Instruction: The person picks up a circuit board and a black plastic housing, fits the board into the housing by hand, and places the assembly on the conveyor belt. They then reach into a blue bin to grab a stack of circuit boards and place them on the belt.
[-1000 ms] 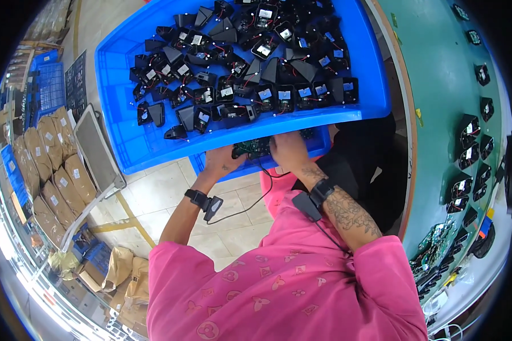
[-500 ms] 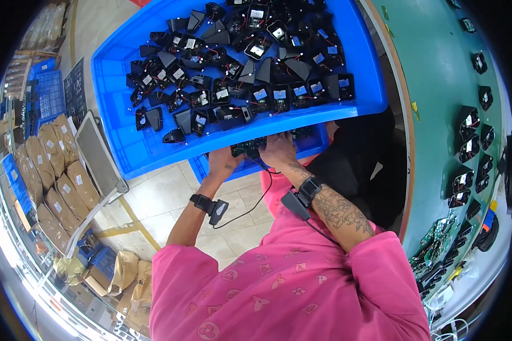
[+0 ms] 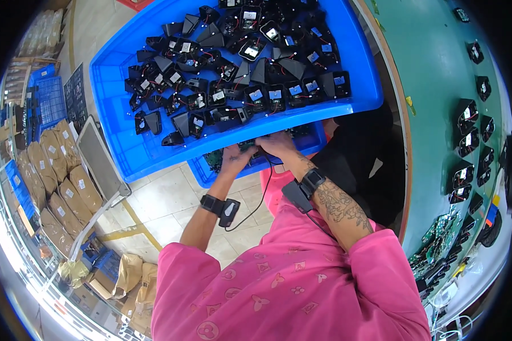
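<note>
Many angular black plastic housings (image 3: 258,72) already wired; green circuit boards (image 3: 214,161) remain around left hand (image 3: 236,157), right hand (image 3: 277,144). Fingertips obscured; cannot tell grip.

On the left, brown paper parcels (image 3: 69,196) lie stacked beside a grey-topped trolley (image 3: 98,156). Farther off stands a blue plastic crate (image 3: 49,98); nearer sit open kraft paper bags (image 3: 129,275). Yellow lines (image 3: 125,232) mark the tiled floor (image 3: 169,196). On the right, a green tabletop (image 3: 421,68) has yellow tape (image 3: 410,105) along its edge and white cables (image 3: 458,328) at its near end.
</note>
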`<move>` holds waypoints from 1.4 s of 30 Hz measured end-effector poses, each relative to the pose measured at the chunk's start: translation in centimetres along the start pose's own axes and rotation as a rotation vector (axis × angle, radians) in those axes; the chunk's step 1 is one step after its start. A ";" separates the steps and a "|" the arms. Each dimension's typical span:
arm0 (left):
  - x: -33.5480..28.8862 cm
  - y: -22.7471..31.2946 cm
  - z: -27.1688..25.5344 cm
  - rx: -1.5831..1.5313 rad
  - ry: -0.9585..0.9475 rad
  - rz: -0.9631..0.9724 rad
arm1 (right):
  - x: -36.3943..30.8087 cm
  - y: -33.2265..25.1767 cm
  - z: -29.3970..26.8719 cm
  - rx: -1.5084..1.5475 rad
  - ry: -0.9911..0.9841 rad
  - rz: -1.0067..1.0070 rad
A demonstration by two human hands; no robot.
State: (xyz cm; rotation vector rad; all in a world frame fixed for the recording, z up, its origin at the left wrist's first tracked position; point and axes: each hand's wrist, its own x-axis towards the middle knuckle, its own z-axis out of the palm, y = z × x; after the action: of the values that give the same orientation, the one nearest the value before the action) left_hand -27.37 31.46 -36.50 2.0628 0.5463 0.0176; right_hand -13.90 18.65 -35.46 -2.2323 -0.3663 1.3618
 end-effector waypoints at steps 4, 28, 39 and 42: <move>1.1 3.2 2.3 -0.783 0.117 -0.633 | 2.2 1.7 0.8 0.192 0.097 -0.004; 0.1 10.6 1.9 -0.542 0.027 -0.420 | 0.5 6.8 -1.6 1.125 -0.443 -0.385; -1.7 6.1 2.5 -0.259 0.193 -0.275 | -3.4 1.4 -3.4 0.769 -0.231 -0.272; -4.1 6.9 3.3 0.534 0.577 0.122 | -3.3 2.1 -3.6 0.654 -0.178 -0.223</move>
State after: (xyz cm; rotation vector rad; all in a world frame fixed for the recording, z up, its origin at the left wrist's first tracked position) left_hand -27.76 24.16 -31.74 2.6187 0.8388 0.6131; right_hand -12.33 14.36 -32.71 -1.4987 -0.1831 1.3212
